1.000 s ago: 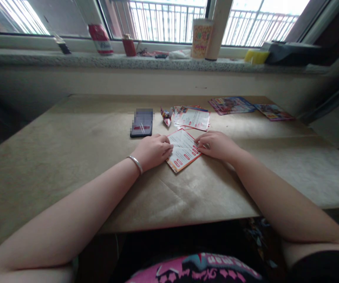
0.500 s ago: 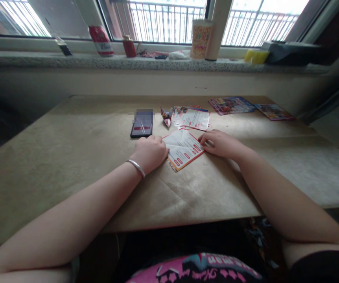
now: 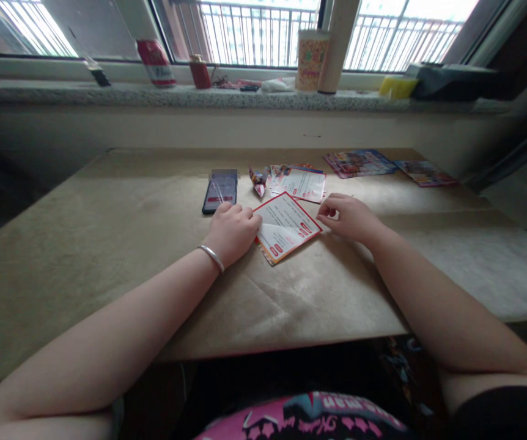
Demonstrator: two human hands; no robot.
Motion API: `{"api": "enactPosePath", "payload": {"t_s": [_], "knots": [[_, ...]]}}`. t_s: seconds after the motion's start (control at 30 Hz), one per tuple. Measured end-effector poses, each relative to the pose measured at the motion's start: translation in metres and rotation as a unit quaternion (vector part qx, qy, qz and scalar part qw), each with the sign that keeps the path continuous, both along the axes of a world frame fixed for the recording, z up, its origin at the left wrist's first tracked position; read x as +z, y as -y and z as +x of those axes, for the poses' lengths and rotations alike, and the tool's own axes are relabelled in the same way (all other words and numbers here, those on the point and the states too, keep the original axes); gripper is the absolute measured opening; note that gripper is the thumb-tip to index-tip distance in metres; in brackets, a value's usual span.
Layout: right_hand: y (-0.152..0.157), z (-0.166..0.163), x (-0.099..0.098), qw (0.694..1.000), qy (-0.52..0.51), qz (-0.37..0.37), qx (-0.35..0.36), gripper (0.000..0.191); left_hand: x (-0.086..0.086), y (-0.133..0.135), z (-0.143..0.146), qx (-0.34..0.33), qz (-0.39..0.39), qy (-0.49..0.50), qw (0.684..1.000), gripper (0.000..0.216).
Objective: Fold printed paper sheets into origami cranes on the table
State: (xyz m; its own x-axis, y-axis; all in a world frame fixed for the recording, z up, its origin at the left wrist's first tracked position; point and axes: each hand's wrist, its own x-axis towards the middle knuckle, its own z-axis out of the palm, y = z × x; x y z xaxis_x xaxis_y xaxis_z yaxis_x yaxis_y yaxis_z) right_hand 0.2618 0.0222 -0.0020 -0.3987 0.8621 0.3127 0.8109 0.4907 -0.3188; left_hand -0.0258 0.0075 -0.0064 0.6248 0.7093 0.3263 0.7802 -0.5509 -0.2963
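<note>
On the counter (image 3: 107,256), a folded red-bordered leaflet (image 3: 286,226) lies beside a phone (image 3: 220,194); its print is too small to read. The left hand (image 3: 233,231), fingers curled together, presses its left edge. The right hand (image 3: 350,217) bunches at its right corner, grip unclear.

The leaflet (image 3: 286,227) in front of me is white with an orange-red border, small red oval marks along one edge and faint grey print. It lies on a dull tan-brown counter (image 3: 107,244), next to a black phone (image 3: 220,194) with a red bar on its screen. My bangle (image 3: 212,256) is silver and my top (image 3: 309,421) is pink with black and teal lettering, while farther back the can (image 3: 156,62) is red and white, the sponge (image 3: 396,87) yellow and the windowsill (image 3: 107,95) speckled grey.
</note>
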Motion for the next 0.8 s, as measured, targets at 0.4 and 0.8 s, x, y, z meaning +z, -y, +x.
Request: {"api": "enactPosePath", "payload": {"t_s": [0.4, 0.8], "knots": [[0.005, -0.013, -0.006, 0.978, 0.045, -0.035, 0.199, 0.022, -0.006, -0.004, 0.001, -0.137, -0.069, 0.062, 0.986, 0.028], [0.013, -0.024, -0.007, 0.978, 0.104, 0.060, 0.171, 0.021, -0.003, -0.004, 0.000, -0.227, -0.149, 0.069, 0.960, 0.045]]}}
